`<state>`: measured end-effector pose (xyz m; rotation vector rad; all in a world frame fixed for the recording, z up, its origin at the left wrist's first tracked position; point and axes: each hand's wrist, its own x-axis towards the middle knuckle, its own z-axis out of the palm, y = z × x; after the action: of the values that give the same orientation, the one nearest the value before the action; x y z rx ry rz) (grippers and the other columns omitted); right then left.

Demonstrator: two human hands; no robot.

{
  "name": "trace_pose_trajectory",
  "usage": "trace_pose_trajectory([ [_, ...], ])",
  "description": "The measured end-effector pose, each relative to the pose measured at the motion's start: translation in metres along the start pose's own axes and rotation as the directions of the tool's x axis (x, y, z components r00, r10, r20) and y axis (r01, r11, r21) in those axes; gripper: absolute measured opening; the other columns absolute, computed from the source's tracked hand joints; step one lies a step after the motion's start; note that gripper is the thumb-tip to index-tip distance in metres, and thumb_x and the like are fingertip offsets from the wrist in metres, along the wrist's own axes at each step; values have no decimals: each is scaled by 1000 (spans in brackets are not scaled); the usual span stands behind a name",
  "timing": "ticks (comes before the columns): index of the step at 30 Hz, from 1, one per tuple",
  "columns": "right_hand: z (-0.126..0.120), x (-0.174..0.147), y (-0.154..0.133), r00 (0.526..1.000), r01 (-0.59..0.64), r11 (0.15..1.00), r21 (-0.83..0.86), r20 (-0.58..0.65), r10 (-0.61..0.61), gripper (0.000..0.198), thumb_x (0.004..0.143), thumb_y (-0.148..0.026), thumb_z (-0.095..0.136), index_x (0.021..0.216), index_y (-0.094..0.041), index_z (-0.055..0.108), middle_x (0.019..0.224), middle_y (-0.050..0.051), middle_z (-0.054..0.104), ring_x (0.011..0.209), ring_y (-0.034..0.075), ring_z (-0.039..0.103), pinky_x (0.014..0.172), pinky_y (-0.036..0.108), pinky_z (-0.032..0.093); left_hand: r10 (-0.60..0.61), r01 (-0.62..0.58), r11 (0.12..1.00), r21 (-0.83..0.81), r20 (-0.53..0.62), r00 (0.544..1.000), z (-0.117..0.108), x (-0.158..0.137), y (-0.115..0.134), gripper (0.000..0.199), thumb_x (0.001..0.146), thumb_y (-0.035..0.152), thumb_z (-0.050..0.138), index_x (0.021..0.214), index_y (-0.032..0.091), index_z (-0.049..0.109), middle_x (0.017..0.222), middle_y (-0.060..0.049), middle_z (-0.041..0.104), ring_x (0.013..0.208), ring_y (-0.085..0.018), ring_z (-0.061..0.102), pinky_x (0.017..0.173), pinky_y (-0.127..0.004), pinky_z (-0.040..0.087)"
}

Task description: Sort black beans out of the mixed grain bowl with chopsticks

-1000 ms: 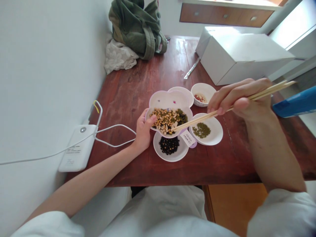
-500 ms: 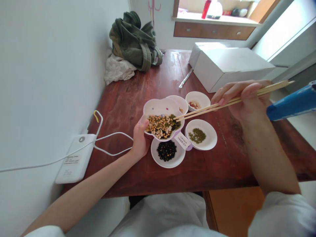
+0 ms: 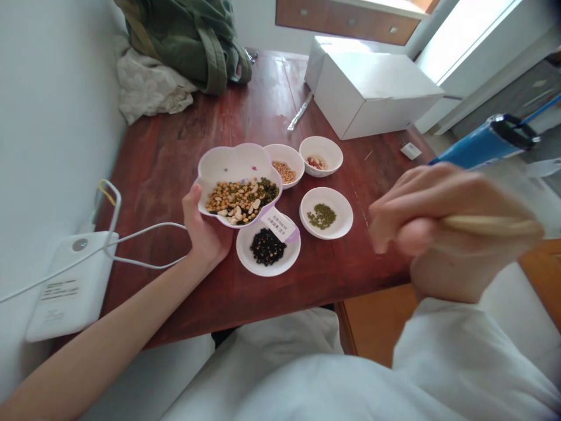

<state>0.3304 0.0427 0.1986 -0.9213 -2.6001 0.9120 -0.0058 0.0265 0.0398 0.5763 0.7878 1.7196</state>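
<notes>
My left hand (image 3: 205, 234) grips the rim of a white, lilac-edged, flower-shaped bowl (image 3: 214, 166), thumb over the edge. Inside lie mixed soybeans, peanuts, green mung beans and black beans. A paper label (image 3: 279, 224) sits on the bowl's handle. My right hand (image 3: 438, 216), blurred, is closed around wooden chopsticks (image 3: 491, 225) off to the right, their tips out of sight. Four small white bowls surround the held one: a bowl of black beans (image 3: 291, 257) partly beneath it, a bowl of mung beans (image 3: 342, 225), a bowl of soybeans (image 3: 278, 152) and a bowl of reddish peanuts (image 3: 322, 145).
A white power bank (image 3: 70, 280) with a cable stands against the wall at left. Farther back are a green bag (image 3: 188, 41), a pale cloth (image 3: 151, 88), a foil strip (image 3: 300, 111) and a white box (image 3: 372, 82). A blue cylinder (image 3: 477, 143) is at right.
My right hand has swung the chopsticks away from the flower-shaped bowl and turned. The head view has shifted, so the table's things appear farther left and higher. My left hand keeps its grip.
</notes>
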Motion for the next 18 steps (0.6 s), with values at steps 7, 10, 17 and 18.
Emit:
trace_pose_trajectory([
  [7,79,31,-32,905,56,956,-287,419,73,13,112,-26,67,110,-20,79,89,6,82,74,21,77,64,31,42,52,-53,997,-59,-22,998,1,3,1,41,96,53,79,116,17,81,132,-7,85,134,-32,72,118,-43,62],
  [10,102,34,-37,864,144,926,-350,500,55,6,110,-16,66,107,-19,71,87,4,81,67,20,74,58,35,25,80,-83,995,-48,-67,995,1,1,3,37,93,50,81,113,19,82,124,-7,87,128,-31,76,111,-41,66],
  [17,128,25,-37,906,115,943,-312,422,29,13,105,-8,63,105,-20,61,96,4,81,75,22,77,63,38,29,-1,4,998,64,-35,999,-7,3,10,26,83,39,84,103,23,80,116,-7,88,136,-38,78,109,-48,70],
  [18,131,27,-38,916,115,940,-322,399,25,13,106,-7,62,105,-20,61,99,4,82,80,23,79,64,39,32,-38,40,996,77,-23,999,-8,5,13,27,81,37,85,103,22,80,116,-7,87,135,-39,78,108,-49,70],
])
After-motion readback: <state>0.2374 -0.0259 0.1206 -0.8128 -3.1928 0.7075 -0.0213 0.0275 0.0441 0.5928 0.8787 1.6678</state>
